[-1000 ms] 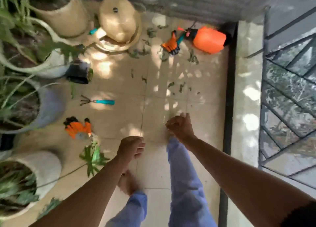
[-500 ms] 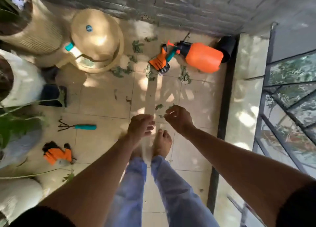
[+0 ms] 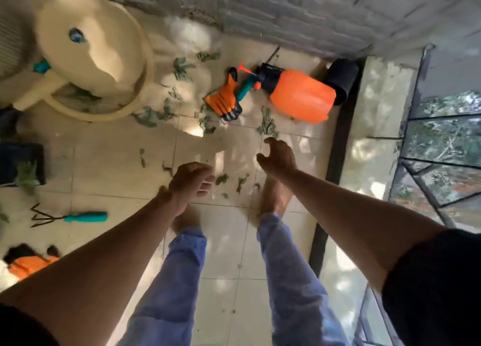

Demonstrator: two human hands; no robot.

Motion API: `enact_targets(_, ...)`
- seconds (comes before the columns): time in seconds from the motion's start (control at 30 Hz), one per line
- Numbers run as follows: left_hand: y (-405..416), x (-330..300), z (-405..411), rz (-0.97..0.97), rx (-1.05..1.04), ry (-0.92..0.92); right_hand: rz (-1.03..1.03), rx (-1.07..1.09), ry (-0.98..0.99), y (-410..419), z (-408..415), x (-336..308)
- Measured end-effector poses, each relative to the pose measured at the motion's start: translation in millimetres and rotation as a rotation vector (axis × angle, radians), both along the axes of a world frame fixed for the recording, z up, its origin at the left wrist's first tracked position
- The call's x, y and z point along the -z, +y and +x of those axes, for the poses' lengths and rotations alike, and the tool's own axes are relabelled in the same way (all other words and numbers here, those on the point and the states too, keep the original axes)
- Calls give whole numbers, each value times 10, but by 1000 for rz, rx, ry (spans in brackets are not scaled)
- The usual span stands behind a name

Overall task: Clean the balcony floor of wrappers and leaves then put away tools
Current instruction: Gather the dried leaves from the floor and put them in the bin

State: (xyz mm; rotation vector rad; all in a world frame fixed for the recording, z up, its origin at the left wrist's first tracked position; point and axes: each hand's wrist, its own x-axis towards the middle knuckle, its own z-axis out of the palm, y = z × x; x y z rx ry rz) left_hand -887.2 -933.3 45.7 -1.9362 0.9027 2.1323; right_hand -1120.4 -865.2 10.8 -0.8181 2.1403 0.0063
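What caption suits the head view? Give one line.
Both bare hands reach over leaf-strewn tiles toward an orange sprayer.

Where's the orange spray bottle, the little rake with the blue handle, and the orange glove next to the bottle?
orange spray bottle (image 3: 302, 95), head view, middle of its body
little rake (image 3: 86, 217), head view, its handle
orange glove (image 3: 223, 99), head view, its palm
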Motion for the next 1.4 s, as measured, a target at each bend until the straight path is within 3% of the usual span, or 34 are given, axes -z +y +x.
enact_targets(0.1,41,433,-80,30,13,1,164,-69,49,-146,-282,569)
enact_targets(0.23,129,1034,-271,27,-58,-3,224,40,136,-286,-654,1231)
enact_targets(0.4,247,1457,-589,48,-117,-18,72,37,172,-390,-920,1698)
enact_targets(0.53,247,1484,-725,102,-136,42,-14,-82,175,-349,-862,1739)
enact_targets(0.73,94,1473,-767,156,-201,90,-8,-499,94,-244,-609,1619)
enact_targets(0.93,-35,1518,-719,136,-253,33,75,-376,253,-515,-522,1614)
enact_targets(1.13,18,1566,-619,149,-276,-21,-65,-284,223,-539,-535,1692)
enact_targets(1.3,181,1543,-515,155,-279,-23,-61,-441,250,-208,-531,1611)
enact_targets(1.4,293,1534,-440,155,-286,-2,-36,-365,294,-83,-565,1571)
